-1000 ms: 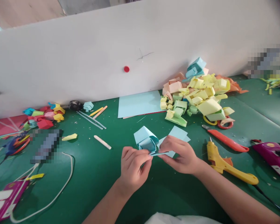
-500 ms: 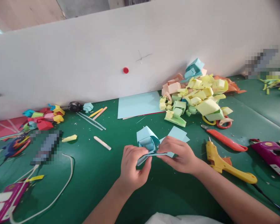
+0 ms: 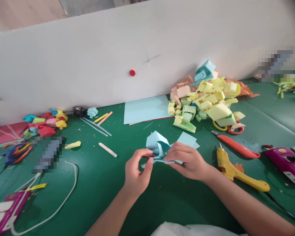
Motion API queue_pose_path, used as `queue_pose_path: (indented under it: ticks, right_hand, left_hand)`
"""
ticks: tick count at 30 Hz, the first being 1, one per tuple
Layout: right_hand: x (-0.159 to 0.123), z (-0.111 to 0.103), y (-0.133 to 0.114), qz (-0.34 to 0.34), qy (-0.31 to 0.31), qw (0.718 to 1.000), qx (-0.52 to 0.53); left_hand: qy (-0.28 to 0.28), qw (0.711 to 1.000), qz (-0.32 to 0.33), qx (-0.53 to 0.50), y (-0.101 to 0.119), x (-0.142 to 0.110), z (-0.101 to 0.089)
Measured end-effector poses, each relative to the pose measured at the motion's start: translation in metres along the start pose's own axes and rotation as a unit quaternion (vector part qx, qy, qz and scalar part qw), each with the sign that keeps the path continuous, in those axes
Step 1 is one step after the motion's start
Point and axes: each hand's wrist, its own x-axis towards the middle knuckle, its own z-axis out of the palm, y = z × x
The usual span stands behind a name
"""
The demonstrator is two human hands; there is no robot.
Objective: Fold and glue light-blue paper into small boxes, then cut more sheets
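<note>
A light-blue folded paper piece, boxy at the top with a flat part below, is held between both hands over the green table. My left hand pinches its left side, thumb and forefinger closed at the near edge. On the right, my right hand grips the flat strip, thumb below and fingers above. Behind the right hand lie loose light-blue paper pieces, partly covered by it. The inner folds of the held piece are hidden by my fingers.
Folded paper shapes are heaped at the back right beside blue sheets. A red utility knife and yellow glue gun lie right. A phone with a white cable lies left. A white board bounds the back.
My left thumb and fingers have shifted up along the paper's near edge. The folded paper has tipped slightly right, and its boxy part shows more openly. The right hand has barely moved.
</note>
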Motion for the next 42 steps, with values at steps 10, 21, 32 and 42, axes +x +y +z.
queue_pose_path:
  ticks: [10, 21, 32, 42]
  right_hand:
    - [0.002, 0.000, -0.004, 0.007, 0.018, 1.000, -0.015]
    - [0.000, 0.001, -0.002, 0.001, 0.023, 0.999, -0.026]
    - [0.000, 0.002, -0.001, 0.014, 0.029, 0.999, -0.036]
    - [-0.001, 0.005, -0.001, 0.030, 0.037, 0.998, -0.048]
  left_hand:
    - [-0.013, 0.990, 0.099, 0.096, 0.007, 0.003, -0.003]
    - [0.008, 0.962, 0.196, 0.190, 0.013, 0.010, 0.001]
    - [-0.013, 0.974, 0.156, 0.164, 0.015, 0.010, 0.000]
    - [0.005, 0.977, 0.137, 0.165, 0.013, 0.010, 0.003]
